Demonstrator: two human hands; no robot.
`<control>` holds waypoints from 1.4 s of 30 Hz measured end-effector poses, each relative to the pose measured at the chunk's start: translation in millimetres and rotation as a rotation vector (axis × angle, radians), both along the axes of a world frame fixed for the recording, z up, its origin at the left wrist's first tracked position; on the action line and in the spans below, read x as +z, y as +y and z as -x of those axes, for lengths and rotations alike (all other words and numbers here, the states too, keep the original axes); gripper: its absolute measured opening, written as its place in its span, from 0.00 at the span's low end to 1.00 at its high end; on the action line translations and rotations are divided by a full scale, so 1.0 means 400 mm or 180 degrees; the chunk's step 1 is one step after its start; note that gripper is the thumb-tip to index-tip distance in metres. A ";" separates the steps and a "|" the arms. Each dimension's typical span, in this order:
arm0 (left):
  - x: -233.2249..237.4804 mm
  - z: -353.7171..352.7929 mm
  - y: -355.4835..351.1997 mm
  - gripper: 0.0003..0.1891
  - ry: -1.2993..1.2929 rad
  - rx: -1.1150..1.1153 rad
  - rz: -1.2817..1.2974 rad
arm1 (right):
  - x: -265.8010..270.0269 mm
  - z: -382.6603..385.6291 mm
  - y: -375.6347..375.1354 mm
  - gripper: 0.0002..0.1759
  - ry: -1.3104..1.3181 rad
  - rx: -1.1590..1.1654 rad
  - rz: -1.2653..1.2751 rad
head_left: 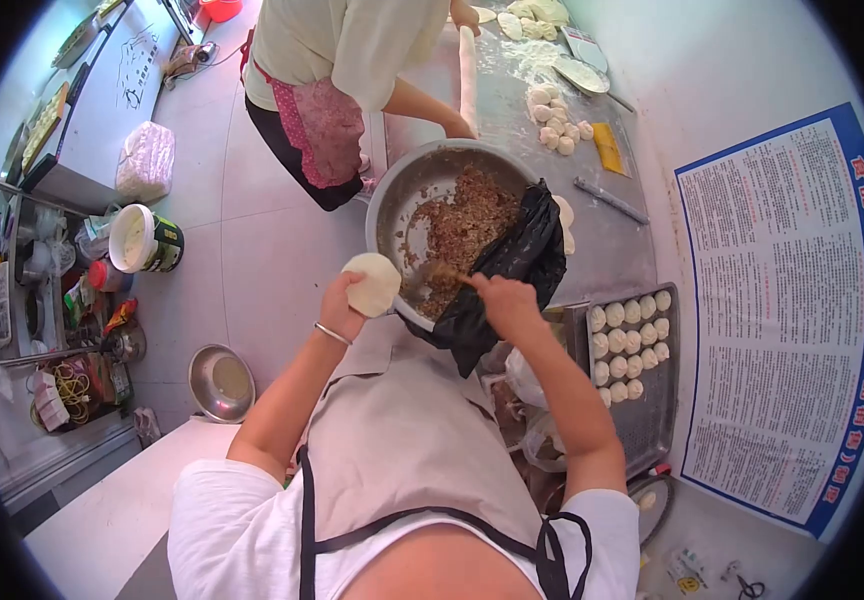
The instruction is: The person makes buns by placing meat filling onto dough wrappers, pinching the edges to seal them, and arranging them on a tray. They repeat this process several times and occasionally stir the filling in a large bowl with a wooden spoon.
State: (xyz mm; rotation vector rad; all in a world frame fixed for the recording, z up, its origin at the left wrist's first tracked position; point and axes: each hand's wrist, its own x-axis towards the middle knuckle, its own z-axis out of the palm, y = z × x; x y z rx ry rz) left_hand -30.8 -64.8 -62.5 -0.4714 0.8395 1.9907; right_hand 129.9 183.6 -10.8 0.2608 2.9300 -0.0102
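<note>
Left hand (340,310), thin silver bangle (333,333) at the wrist, is raised and cupped, fingers curled under a flat round disc of white dough (372,283) that lies on its palm just beside the near rim of a large round metal basin (402,190). Right hand (507,305) is closed in a fist on a short wooden spatula (444,271), whose tip is dug into the brown minced filling (467,225) heaped in the basin. A crumpled black plastic bag (517,255) hangs over the basin's right edge, touching the right hand. The basin stands on a flour-dusted steel surface (612,240). Right of the right forearm, a dark perforated metal tray (652,400) carries rows of small white filled buns (630,335). Across the basin a second person in a pink apron has both hands on a long roll of pale dough (468,70). A blue-bordered printed poster (787,320) is on the wall, far right.
</note>
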 end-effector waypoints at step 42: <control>0.050 -0.065 0.284 0.25 -0.0367 0.0078 -0.1070 | 0.112 -0.152 -0.029 0.20 0.0850 -0.2551 0.6218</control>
